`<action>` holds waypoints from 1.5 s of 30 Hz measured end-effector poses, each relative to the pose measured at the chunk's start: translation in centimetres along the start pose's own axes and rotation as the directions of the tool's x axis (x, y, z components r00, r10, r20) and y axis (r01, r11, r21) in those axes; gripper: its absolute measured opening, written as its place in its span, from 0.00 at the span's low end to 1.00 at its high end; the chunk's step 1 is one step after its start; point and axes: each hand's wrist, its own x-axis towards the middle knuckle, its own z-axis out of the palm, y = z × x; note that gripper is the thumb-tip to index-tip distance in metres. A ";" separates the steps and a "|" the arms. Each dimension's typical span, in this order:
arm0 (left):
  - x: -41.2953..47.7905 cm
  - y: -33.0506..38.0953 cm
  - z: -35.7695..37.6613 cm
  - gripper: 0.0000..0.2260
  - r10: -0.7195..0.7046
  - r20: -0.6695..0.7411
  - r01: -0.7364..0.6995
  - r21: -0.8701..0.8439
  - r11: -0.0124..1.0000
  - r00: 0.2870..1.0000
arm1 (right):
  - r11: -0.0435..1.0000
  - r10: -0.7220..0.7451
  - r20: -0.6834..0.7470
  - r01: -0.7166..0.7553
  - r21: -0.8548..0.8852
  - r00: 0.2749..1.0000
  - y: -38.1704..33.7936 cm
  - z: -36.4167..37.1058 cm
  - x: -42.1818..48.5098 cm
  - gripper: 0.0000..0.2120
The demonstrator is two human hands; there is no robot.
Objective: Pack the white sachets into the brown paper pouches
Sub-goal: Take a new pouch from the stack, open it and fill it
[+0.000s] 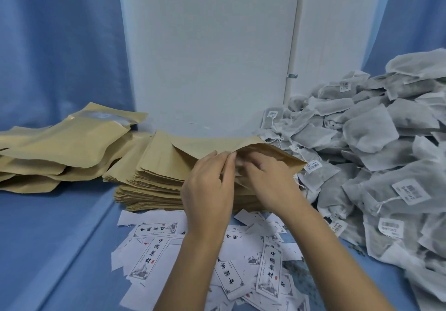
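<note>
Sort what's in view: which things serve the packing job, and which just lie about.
Job: left hand and right hand, holding the top pouch at its mouth; pouch stack; sachets; puffed pouches at the left.
Lying about: printed slips; curtain.

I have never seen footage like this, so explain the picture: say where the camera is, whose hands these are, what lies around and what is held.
No machine here: a person works bare-handed, and the one camera sits on their head, looking down. On the blue cloth lie a stack of flat brown pouches in the middle, fuller pouches to the left, a heap of white sachets to the right, and printed paper labels nearest the person. The left hand and right hand pinch the top pouch at its mouth, spreading it open.
</note>
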 end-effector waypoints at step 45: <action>0.2 -1.3 2.2 0.08 -0.301 -0.182 0.229 -0.335 0.914 0.936 | 0.935 0.338 -0.386 -0.353 0.036 0.858 13.1 2.0 0.5 0.13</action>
